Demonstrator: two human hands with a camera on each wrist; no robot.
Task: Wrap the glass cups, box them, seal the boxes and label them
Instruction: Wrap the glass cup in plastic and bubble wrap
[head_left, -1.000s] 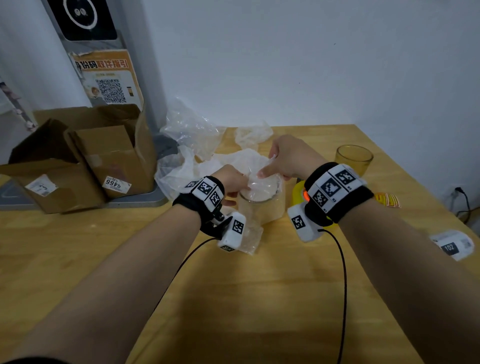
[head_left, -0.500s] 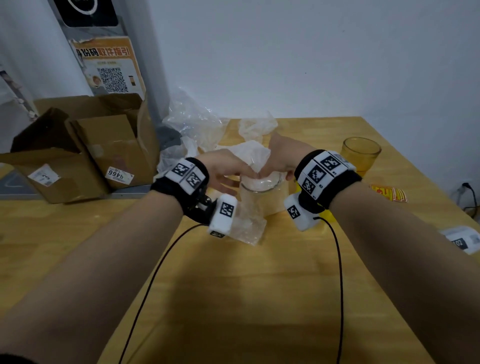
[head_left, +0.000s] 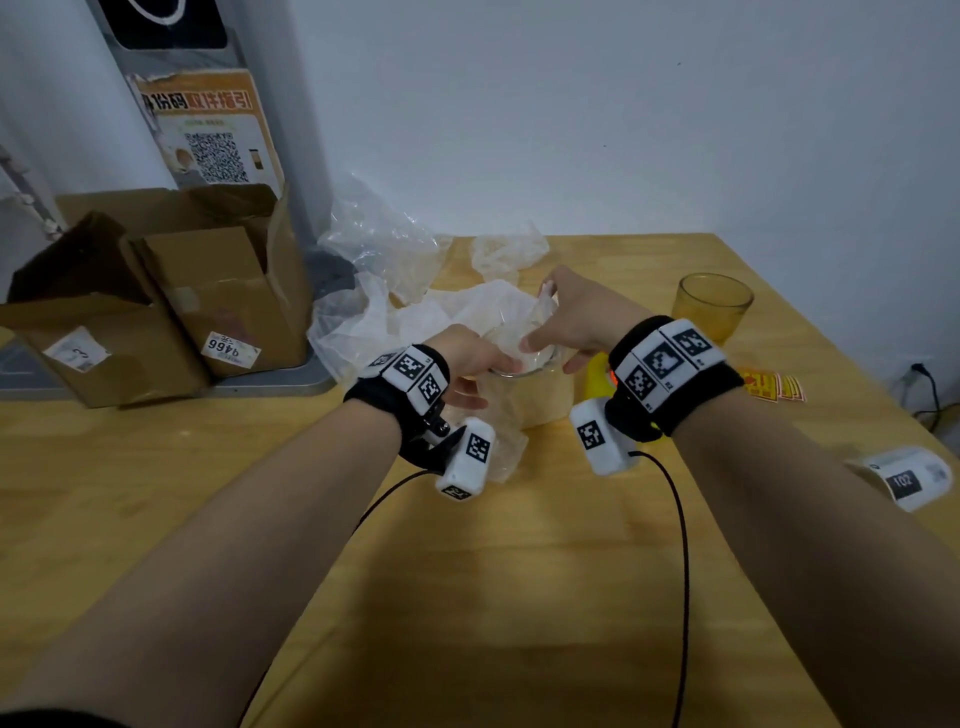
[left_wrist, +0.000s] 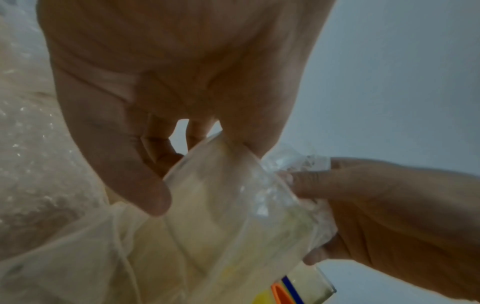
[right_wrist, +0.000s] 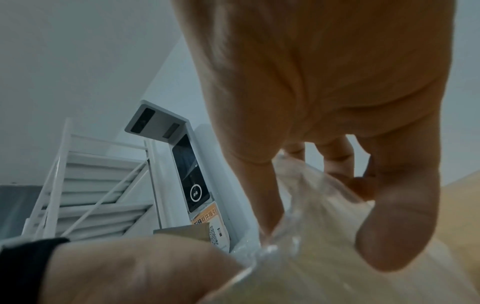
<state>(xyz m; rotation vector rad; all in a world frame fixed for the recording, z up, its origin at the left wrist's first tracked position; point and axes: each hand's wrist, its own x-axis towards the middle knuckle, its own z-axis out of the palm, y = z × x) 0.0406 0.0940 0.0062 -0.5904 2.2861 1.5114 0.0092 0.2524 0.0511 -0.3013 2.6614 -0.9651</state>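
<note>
**Wrap goes down the cup's vertical axis, right hand leads**

We have the clear glass cup (head_left: 524, 387) standing upright on the wooden bench (head_left: 467, 597), mouth up, long axis vertical. The thin clear plastic wrap (head_left: 483, 317) is draped over it and spills onto the bench behind and to our left.

Left hand (head_left: 475, 364): grip closed around the cup near the rim, thumb on the near wall and fingers on the far side, seen clearly in the left wrist view (left_wrist: 145, 164). It is the anchor.

Right hand (head_left: 576, 325): sits directly above the mouth, thumb and fingers pinching a bunch of wrap (right_wrist: 306, 197) at the rim. So the loose wrap lies straight above the opening, and the cavity is straight below that grip.

Our read: the next move is a push down along the cup's axis to tuck the excess inside. The right hand is the nearer one, already centred over the mouth. The left must keep the cup from tipping.

The second, amber glass cup (head_left: 714, 306) stands unwrapped to our right, well apart. The open brown cardboard boxes (head_left: 208, 291) sit far left, nearer the left hand for boxing later.
</note>
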